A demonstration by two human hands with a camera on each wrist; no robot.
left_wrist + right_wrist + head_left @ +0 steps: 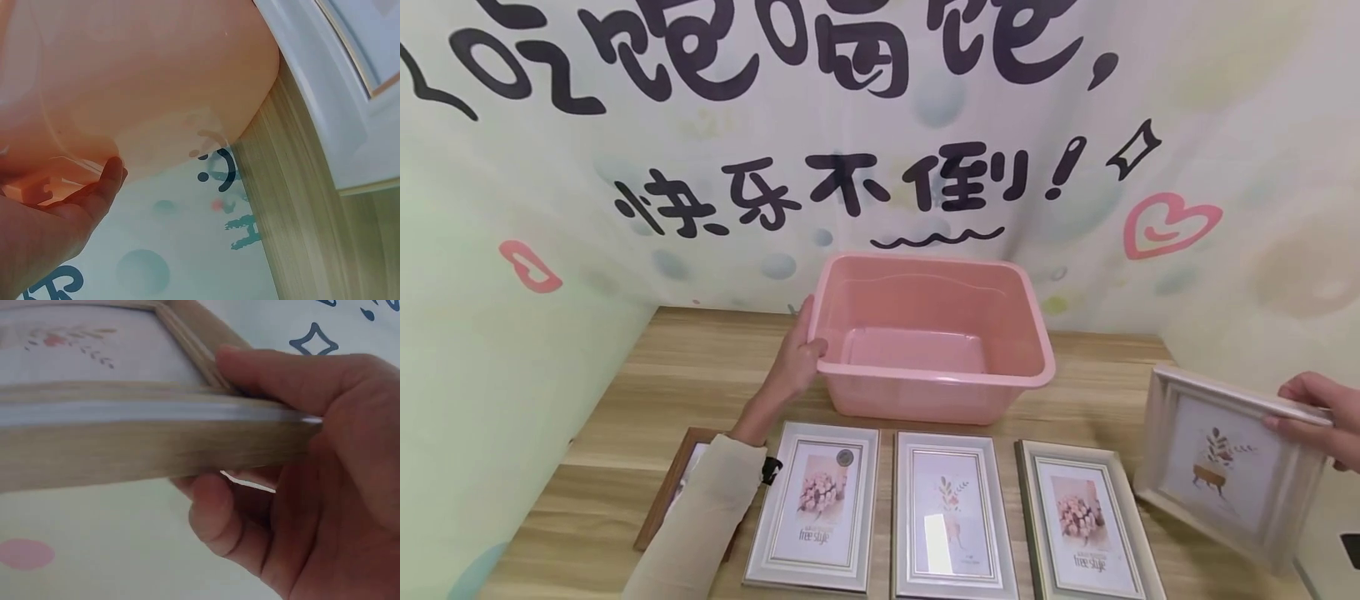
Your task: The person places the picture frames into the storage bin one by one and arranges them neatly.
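A pink plastic basin [917, 396] stands at the back of the table, and nothing lies inside it. My left hand [797, 354] grips its left rim, thumb over the edge; in the left wrist view the fingers [111, 178] lie under the rim against the outer wall. At the far right my right hand [1318, 417] holds a pale picture frame [1165, 433] by its upper right corner, tilted up. In the right wrist view the thumb [250, 365] presses the frame's front and the fingers curl behind. The held frame shows a plant-in-pot print.
Three picture frames lie face up in a row along the front: a white one [767, 533], a silver one [904, 508] and a pale one [1037, 508]. A brown frame [662, 492] sits partly under my left forearm. Behind the wooden table [715, 350] hangs a printed cloth [760, 125].
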